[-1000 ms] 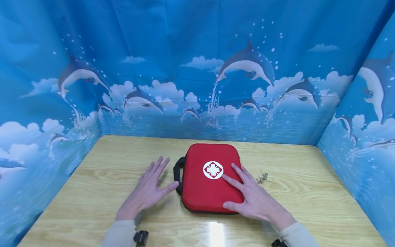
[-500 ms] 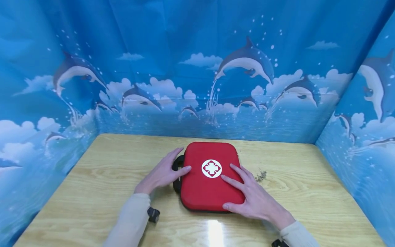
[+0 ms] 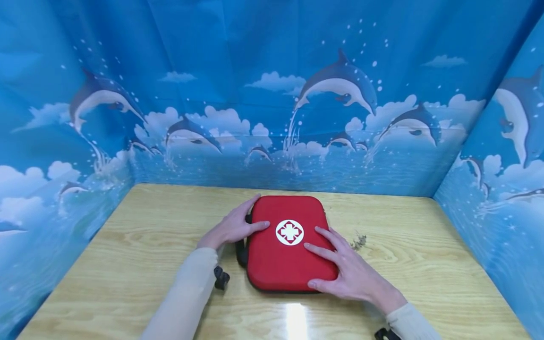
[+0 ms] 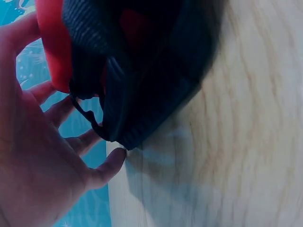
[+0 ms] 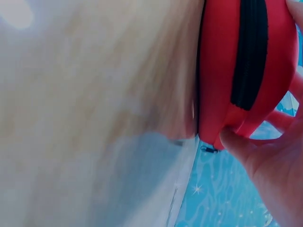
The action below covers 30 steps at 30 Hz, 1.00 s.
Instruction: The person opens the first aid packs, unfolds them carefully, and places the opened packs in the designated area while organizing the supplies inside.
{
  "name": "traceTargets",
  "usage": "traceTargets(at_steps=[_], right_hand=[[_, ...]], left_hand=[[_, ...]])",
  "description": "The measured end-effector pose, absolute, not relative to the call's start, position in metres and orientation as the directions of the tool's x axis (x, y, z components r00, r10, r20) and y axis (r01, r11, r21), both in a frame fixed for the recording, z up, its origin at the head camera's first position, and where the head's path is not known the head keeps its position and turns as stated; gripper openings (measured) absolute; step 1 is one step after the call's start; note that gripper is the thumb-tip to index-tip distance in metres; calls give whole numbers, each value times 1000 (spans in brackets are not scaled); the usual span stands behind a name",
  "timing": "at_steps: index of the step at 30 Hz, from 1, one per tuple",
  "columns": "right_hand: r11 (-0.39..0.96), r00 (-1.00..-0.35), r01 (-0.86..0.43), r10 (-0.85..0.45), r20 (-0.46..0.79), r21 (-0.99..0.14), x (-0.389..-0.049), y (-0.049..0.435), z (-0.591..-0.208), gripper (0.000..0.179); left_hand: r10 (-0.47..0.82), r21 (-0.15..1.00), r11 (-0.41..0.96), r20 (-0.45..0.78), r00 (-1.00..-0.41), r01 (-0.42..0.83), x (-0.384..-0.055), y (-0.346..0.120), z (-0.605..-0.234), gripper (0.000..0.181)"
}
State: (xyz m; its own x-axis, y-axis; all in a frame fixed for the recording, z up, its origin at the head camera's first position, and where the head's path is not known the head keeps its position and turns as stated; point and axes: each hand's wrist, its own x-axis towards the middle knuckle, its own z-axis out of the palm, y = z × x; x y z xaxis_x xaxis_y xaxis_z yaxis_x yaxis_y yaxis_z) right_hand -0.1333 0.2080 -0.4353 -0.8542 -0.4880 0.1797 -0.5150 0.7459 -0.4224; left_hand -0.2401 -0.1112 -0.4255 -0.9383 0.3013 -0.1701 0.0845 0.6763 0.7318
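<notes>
A red first-aid case [image 3: 280, 269] with a white cross emblem [image 3: 290, 232] lies flat on the table. My left hand [image 3: 235, 225] is at its far left corner, thumb on the top. Its other fingers reach round the far side, partly hidden in the head view. Beneath that hand the black handle [image 3: 242, 252] sticks out leftward. In the left wrist view, spread fingers are close to the handle's black strap [image 4: 156, 109]. My right hand [image 3: 350, 269] rests, fingers spread, on the case's right side. One finger touches the case's side near the black zipper [image 5: 250, 56].
The light wooden table [image 3: 148, 264] extends on both sides of the case. Blue dolphin-print cloth [image 3: 238, 156] hangs behind the table and along its sides. A small dark mark [image 3: 359, 242] shows on the wood right of the case. A zipper pull [image 5: 209, 149] hangs by its corner.
My left hand has moved forward and right from beside the handle to the far left corner, its thumb coming onto the top. The right hand has stayed on the case.
</notes>
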Motion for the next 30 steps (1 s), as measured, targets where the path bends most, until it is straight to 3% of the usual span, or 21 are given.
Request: traceTargets(at_steps=[7,20,30], right_hand=[[720,-866,-465,-491,95,-515,-144,224,-429,71],[763,-901,-405,-428,76,-504,-165,270,-412,51],[768,-919,-393,-306,249,-506,-181,271,-420,40]], left_hand=[[268,755,653,-163,-949,55,-234,-117,-426,96],[232,722,688,-120,-965,76,-196,-125,-422,84],[261,795,606,-224,-939,-21,-159,-129,-421,61]])
